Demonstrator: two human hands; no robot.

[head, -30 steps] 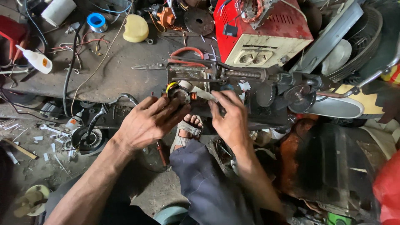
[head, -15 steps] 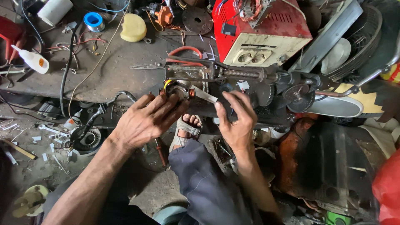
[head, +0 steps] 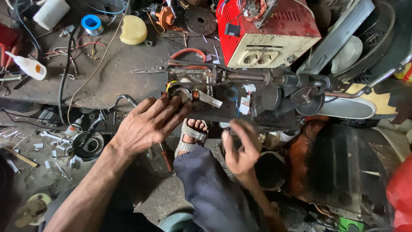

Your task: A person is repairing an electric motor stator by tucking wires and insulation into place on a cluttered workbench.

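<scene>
A dark metal winding machine point(head: 253, 92) with a threaded rod and gears lies across the low workbench's front edge. At its left end sits a small round part with copper wire point(head: 189, 94) and a white paper strip point(head: 210, 99). My left hand point(head: 148, 124) rests against that end, fingers spread over the round part. My right hand point(head: 240, 148) hangs below the machine, blurred, fingers loosely apart and holding nothing. My sandalled foot point(head: 193, 133) and dark trouser leg point(head: 210, 189) lie between the hands.
A red and cream box with sockets point(head: 266, 34) stands behind the machine. Scissors point(head: 148, 68), a yellow pad point(head: 134, 29), a blue tape roll point(head: 92, 23), a white bottle point(head: 28, 66) and loose wires lie on the workbench point(head: 107, 81). A fan guard point(head: 369, 43) is at right.
My right hand has let go of the machine's left end and dropped down toward me. My left hand has stayed on the round part.
</scene>
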